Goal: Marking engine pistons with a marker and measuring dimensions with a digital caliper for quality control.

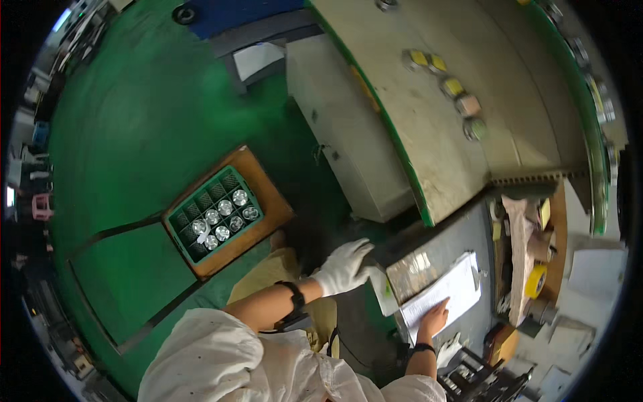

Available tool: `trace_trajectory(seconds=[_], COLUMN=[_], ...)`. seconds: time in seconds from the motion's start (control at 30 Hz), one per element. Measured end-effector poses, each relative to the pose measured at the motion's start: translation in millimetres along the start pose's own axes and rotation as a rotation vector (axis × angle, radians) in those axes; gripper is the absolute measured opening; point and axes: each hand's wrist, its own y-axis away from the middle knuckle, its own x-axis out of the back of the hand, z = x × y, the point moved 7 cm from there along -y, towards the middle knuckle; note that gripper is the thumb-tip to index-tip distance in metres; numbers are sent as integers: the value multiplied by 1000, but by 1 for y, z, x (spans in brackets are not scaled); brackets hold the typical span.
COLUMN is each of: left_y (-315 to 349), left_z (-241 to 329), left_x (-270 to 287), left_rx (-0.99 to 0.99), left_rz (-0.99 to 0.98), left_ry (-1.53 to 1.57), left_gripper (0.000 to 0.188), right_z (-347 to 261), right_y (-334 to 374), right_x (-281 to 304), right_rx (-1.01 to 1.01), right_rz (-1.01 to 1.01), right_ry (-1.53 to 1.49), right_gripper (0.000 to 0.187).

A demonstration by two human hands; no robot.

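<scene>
My left hand (343, 268), in a white glove, hovers beside the desk edge with its fingers stretched out and nothing visible in them. My bare right hand (434, 318) rests on a sheet of paper (455, 288), its index finger extended onto the page. The paper lies on a clipboard (478, 273) on the grey desk. A flat, worn, shiny-topped item (414, 271) lies alongside the paper, nearest to my left hand. Below my right wrist, a crumpled white cloth or glove (449, 350) lies next to black equipment (479, 376).
On the left, a wheeled cart (271, 214) carries a green divided crate (175, 231) with several shiny metal parts (222, 232). A green-edged workbench (429, 134) holds several round metal pieces (452, 87). A grey cabinet (348, 134) stands beneath it. Yellow tape (535, 281) sits on a shelf.
</scene>
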Motion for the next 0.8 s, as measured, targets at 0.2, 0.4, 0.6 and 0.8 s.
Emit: trace_trajectory(seconds=[0.2,0.4,0.6,0.8], left_y=[85,91,63,47], left_z=[-154,-213,-248,-332], left_x=[89,111,119,101], left_rx=[427,639,607,893], left_rz=[87,81,259,403], left_ry=[-293,-348,-263,-98], left_gripper=[38,39,33,30], right_z=[-102,-369,-487,-588], right_y=[13,47,18,-37], right_x=[22,47,-122,-286], right_rx=[-94,823,671,410], right_rz=[336,101,-674,-876], right_ry=[-285,-508,-713,-662], right_gripper=[35,27,36,59])
